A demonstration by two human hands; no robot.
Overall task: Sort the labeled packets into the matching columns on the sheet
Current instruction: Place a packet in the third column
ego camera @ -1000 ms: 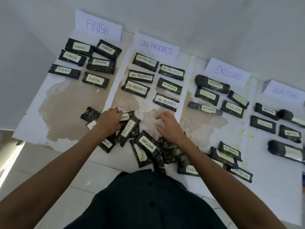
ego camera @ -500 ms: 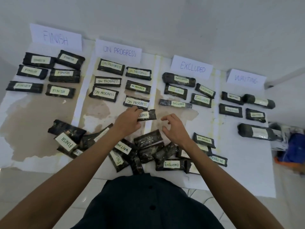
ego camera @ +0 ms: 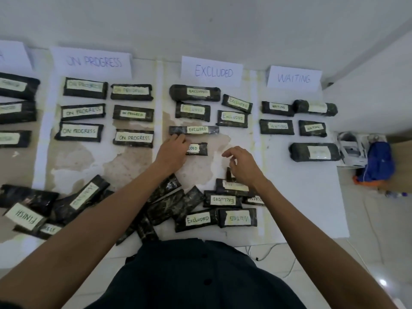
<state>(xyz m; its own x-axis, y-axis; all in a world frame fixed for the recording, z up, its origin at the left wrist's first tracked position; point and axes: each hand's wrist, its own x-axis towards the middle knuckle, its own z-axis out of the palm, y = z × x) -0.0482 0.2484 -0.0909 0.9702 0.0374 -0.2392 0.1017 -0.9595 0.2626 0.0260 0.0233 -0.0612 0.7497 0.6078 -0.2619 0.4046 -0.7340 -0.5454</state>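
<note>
A white sheet point(ego camera: 301, 197) on the floor carries header cards ON PROGRESS point(ego camera: 93, 62), EXCLUDED point(ego camera: 213, 71) and WAITING point(ego camera: 293, 78), each with rows of dark labeled packets below. My left hand point(ego camera: 172, 150) grips the left end of a small EXCLUDED packet point(ego camera: 199, 148), which lies in the EXCLUDED column just under a long EXCLUDED packet point(ego camera: 194, 129). My right hand point(ego camera: 244, 166) hovers with loosely curled fingers over the near pile of unsorted packets point(ego camera: 169, 206), holding nothing that I can see. Labels in the pile read EXCLUDED point(ego camera: 222, 199), WAITING point(ego camera: 237, 218) and FINISH point(ego camera: 24, 217).
FINISH packets point(ego camera: 15, 112) run off the left edge. A blue bag point(ego camera: 379, 161) and a white object point(ego camera: 352, 150) lie on the floor right of the sheet. A thin white cable point(ego camera: 267, 253) trails near the sheet's front edge. A white wall rises behind the cards.
My left hand picked a small EXCLUDED packet from the pile and carried it right into the EXCLUDED column. My right hand shifted right over the pile. The view panned right.
</note>
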